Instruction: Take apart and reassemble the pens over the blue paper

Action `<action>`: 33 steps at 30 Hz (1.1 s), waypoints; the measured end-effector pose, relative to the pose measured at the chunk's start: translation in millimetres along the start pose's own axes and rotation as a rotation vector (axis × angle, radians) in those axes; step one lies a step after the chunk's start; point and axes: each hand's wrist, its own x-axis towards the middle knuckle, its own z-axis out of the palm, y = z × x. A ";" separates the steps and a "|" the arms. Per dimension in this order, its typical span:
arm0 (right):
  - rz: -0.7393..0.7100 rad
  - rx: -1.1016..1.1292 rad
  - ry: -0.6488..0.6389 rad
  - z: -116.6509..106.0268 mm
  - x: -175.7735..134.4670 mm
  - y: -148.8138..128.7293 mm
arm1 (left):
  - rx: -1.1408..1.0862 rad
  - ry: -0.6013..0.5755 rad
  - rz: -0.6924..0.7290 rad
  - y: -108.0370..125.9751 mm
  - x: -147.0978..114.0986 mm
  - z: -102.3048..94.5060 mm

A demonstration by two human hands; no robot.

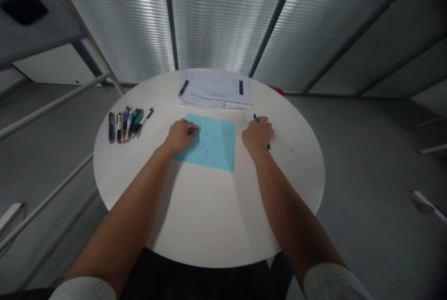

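A light-blue sheet of paper (pixel 223 146) with dark handwriting lies on the white round table (pixel 209 216). My left hand (pixel 179 138) rests over its left edge, fingers closed on a dark pen (pixel 192 130); only a short end shows, the rest is hidden. Right of the sheet, my right hand (pixel 257 133) is closed over another pen (pixel 256 118). That pen's green-dark end sticks out above the fingers, and its other end shows below the palm by the wrist.
Several pens and markers (pixel 127 125) lie grouped at the table's left. At the far edge is a stack of printed papers (pixel 216 88) with a black pen (pixel 183 87) on it. Left of the table stands a white metal frame (pixel 56 99); blinds (pixel 216 16) hang behind.
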 end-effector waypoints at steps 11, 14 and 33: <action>0.044 -0.037 0.067 4.6 2.5 5.3 | 0.008 0.009 0.017 0.0 -0.1 0.0; 0.050 -0.035 0.074 6.5 2.8 7.1 | 0.009 0.008 0.005 -0.5 -0.1 0.7; 0.057 0.045 0.078 3.8 5.3 5.0 | -0.009 0.012 0.025 -3.6 -0.1 1.5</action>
